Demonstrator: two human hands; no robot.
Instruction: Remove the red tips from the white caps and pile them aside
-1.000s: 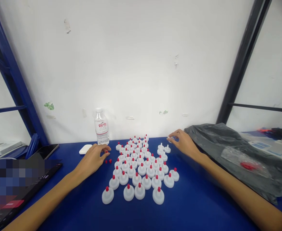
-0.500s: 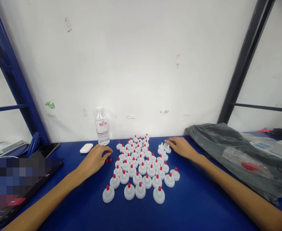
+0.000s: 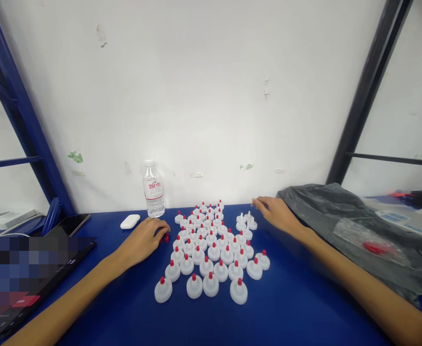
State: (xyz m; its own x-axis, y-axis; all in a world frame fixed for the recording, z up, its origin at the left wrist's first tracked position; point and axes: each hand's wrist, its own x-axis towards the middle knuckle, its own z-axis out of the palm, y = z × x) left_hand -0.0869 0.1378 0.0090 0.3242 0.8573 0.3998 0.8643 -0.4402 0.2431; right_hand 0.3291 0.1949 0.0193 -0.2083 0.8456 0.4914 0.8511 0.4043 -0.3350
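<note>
My left hand (image 3: 148,239) rests on the blue table, thumb and forefinger brought together at a small red cap (image 3: 167,237); the fingertips partly hide it. Right of it stand many white cone-shaped nozzle lids (image 3: 214,252), base down, each with a red cap on its tip. A small cluster of white nozzle lids (image 3: 247,233) with bare tips stands at the back right. Just beyond and to the right of this cluster, my right hand (image 3: 274,211) hovers with nothing visible in it, its fingers stretched forward and thumb apart.
A water bottle (image 3: 154,192) and a white earphone case (image 3: 130,221) stand behind my left hand. At the left lie a phone (image 3: 74,224) and a blurred-out screen (image 3: 23,283). A grey plastic bag (image 3: 315,206) with a clear bag of red pieces (image 3: 375,247) covers the right side.
My right hand has let go of a bare-tipped nozzle lid in the cluster and moved up and right. My left hand has barely shifted; its fingertips are now closer to the red caps.
</note>
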